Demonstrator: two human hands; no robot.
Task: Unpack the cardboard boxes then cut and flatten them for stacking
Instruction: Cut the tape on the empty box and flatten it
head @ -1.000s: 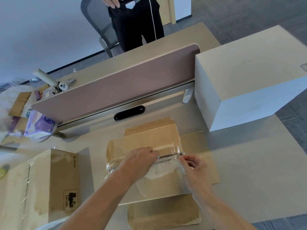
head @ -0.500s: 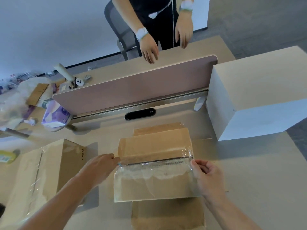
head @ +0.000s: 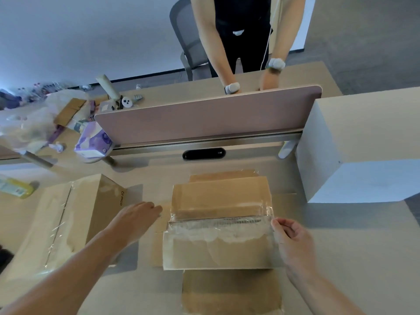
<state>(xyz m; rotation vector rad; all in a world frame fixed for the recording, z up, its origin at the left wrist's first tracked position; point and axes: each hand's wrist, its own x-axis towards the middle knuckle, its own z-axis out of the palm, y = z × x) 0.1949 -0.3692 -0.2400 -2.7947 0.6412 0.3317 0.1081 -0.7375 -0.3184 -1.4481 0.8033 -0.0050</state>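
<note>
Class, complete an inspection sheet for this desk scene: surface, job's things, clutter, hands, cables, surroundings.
Surface: beige desk.
Job's things: flattened box lies mid-desk, clear tape across its seam; taped box stands left; white box right.
Clutter: tissue pack, plastic bags, yellow bottle at far left.
Hands: left hand open beside the flattened box's left edge; right hand grips its right edge at the tape.
Cables: thin white cord on the person opposite.
Surroundings: pink divider; person and grey chair behind it.
</note>
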